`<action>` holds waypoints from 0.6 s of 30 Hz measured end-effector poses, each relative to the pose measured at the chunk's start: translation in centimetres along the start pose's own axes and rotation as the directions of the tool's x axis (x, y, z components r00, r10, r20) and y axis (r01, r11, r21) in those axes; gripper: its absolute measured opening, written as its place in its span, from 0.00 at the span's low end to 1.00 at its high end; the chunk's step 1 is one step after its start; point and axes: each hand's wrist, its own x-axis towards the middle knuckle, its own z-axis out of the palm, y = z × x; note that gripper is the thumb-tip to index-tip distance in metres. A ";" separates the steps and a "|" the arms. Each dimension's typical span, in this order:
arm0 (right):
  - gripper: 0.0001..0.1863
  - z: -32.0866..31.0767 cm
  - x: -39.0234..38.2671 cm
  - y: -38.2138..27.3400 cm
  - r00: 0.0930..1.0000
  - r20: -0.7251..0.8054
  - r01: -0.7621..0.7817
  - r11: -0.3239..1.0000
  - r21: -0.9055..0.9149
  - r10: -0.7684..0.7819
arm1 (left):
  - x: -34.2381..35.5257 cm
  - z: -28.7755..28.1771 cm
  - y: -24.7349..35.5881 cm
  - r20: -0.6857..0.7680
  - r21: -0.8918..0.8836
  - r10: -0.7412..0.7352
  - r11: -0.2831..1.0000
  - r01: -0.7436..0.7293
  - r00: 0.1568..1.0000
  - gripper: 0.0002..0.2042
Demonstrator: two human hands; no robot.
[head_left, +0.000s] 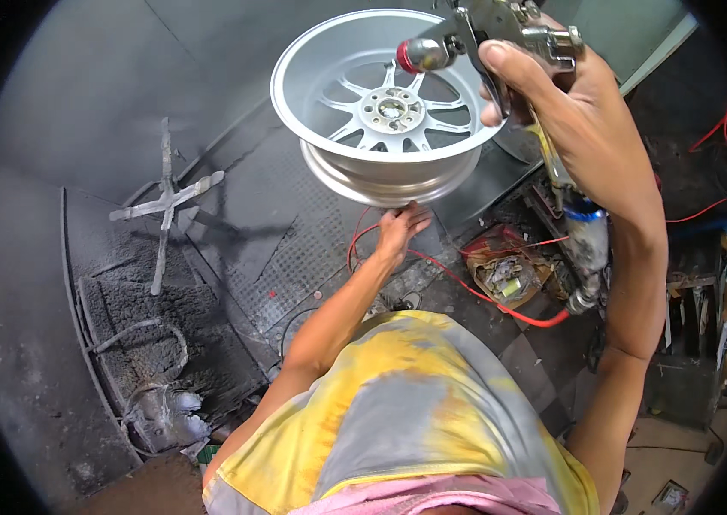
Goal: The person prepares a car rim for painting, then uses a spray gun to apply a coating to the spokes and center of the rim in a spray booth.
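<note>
A silver alloy wheel rim (381, 163) is tilted in the air at the top centre, its open barrel and spoked hub facing me. My left hand (398, 230) reaches up under its lower edge and supports it from below. My right hand (565, 103) is raised beside the rim's right side, closed around a metal spray gun (484, 34) whose red-ringed nozzle points left over the rim. A red hose (466, 287) trails below.
A grey, overspray-coated booth floor and wall lie to the left, with a metal cross stand (166, 202) and a crusted wire frame (145, 360). Cluttered boxes and scraps (505, 270) sit right of centre. Red cables and shelves (715, 283) line the right.
</note>
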 end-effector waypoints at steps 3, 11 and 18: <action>0.16 0.3 -0.2 0.3 0.998 -0.058 -0.015 1.000 -0.025 0.014 | 0.1 1.1 -0.5 -0.001 -0.034 -0.004 0.999 0.004 1.000 0.13; 0.13 3.1 -10.3 1.7 0.860 -0.350 -0.274 0.915 0.296 0.371 | -0.6 -0.1 1.6 0.074 -0.020 -0.048 0.999 0.050 0.996 0.08; 0.18 8.8 -20.1 7.3 0.652 -0.513 -0.447 0.829 0.335 0.559 | -0.5 -8.3 7.2 0.173 0.144 -0.127 0.984 0.102 0.977 0.18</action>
